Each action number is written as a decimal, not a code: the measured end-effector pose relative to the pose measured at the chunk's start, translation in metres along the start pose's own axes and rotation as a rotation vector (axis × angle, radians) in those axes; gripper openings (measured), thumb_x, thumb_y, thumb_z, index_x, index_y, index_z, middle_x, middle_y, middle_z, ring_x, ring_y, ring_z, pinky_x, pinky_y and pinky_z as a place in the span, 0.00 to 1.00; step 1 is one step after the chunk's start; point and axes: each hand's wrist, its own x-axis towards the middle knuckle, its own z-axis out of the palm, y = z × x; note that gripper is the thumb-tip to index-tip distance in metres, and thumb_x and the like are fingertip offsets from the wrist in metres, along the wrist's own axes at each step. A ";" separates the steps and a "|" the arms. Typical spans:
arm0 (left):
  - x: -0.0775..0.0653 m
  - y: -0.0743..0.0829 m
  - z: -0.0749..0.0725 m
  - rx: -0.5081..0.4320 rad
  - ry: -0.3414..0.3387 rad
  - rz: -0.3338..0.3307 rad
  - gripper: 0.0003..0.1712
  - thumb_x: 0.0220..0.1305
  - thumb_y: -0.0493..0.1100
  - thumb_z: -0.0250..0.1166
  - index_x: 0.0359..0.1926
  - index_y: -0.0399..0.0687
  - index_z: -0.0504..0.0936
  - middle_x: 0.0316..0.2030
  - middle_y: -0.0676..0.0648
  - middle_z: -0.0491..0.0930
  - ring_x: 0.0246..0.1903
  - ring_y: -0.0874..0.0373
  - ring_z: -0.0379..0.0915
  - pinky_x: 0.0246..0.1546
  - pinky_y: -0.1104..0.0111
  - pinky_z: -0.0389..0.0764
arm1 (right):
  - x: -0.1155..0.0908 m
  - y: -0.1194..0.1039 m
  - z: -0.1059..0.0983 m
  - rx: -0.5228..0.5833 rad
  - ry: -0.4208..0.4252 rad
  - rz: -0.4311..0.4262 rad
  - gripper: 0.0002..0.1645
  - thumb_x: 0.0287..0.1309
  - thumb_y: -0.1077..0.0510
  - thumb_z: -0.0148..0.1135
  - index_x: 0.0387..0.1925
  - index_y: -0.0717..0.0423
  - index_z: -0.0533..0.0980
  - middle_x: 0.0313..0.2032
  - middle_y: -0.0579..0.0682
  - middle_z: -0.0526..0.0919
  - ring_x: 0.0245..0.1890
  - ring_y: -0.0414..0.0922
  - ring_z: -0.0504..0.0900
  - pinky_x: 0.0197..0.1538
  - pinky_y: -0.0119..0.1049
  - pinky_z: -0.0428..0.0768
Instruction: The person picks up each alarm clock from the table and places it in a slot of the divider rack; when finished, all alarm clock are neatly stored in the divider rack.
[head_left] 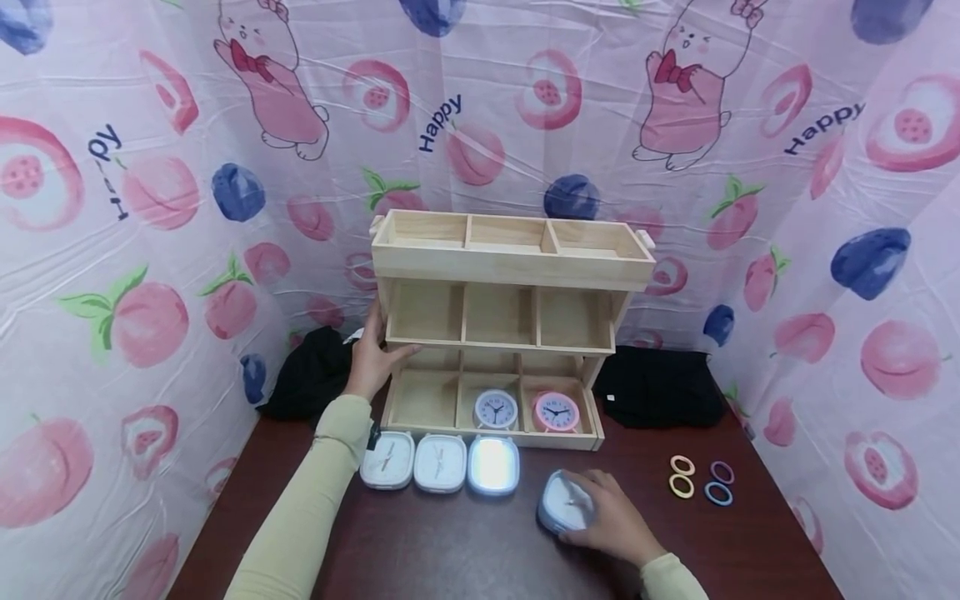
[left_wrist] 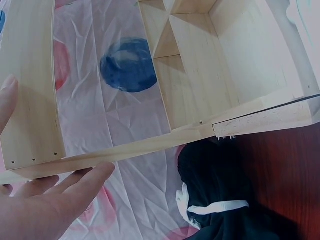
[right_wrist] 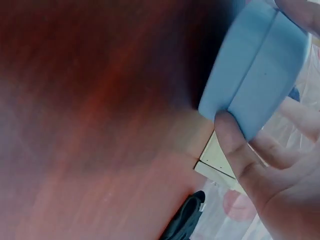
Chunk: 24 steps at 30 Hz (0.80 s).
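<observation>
My right hand grips a light blue square alarm clock by its sides, tilted and close over the table. In the right wrist view, the thumb and fingers press its blue casing. My left hand rests against the left side of a three-tier wooden rack, thumb across the middle tier's front. In the left wrist view, its nearly straight fingers lie along the side strip. The bottom tier holds a round lavender clock and a round pink clock.
A white square clock, another white square clock and a glare-lit blue one line up before the rack. Several coloured rings lie at the right. Black cloth bundles flank the rack, with a printed curtain behind.
</observation>
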 end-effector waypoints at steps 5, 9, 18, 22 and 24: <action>0.002 0.000 0.001 0.008 -0.002 0.010 0.69 0.61 0.38 0.80 0.87 0.73 0.43 0.84 0.45 0.57 0.81 0.41 0.60 0.79 0.46 0.68 | 0.001 -0.003 0.001 0.047 0.084 0.021 0.54 0.29 0.38 0.92 0.65 0.44 0.83 0.53 0.47 0.84 0.52 0.44 0.78 0.53 0.44 0.81; 0.002 0.001 0.001 0.001 0.002 0.020 0.68 0.60 0.38 0.81 0.87 0.71 0.44 0.83 0.43 0.59 0.80 0.40 0.62 0.79 0.46 0.68 | 0.008 -0.011 0.001 0.088 0.189 -0.014 0.53 0.33 0.36 0.91 0.64 0.45 0.83 0.52 0.47 0.84 0.52 0.44 0.79 0.54 0.46 0.82; 0.003 0.003 0.000 -0.010 -0.007 0.026 0.68 0.61 0.38 0.80 0.87 0.72 0.43 0.84 0.44 0.57 0.81 0.41 0.58 0.79 0.44 0.66 | 0.053 -0.058 0.002 0.214 0.345 -0.197 0.49 0.36 0.44 0.91 0.63 0.52 0.83 0.55 0.52 0.87 0.55 0.48 0.81 0.55 0.49 0.82; 0.002 0.001 -0.001 -0.024 -0.010 0.018 0.68 0.61 0.39 0.81 0.87 0.73 0.44 0.85 0.46 0.56 0.82 0.42 0.57 0.80 0.44 0.65 | 0.085 -0.087 0.009 0.252 0.315 -0.234 0.47 0.38 0.45 0.90 0.62 0.55 0.82 0.56 0.54 0.87 0.56 0.52 0.81 0.58 0.52 0.81; 0.001 0.000 -0.002 -0.022 -0.008 0.016 0.68 0.61 0.40 0.81 0.87 0.73 0.44 0.85 0.46 0.56 0.82 0.42 0.58 0.80 0.45 0.66 | 0.101 -0.103 0.013 0.259 0.288 -0.239 0.46 0.39 0.45 0.90 0.62 0.55 0.82 0.56 0.55 0.86 0.58 0.54 0.81 0.60 0.53 0.81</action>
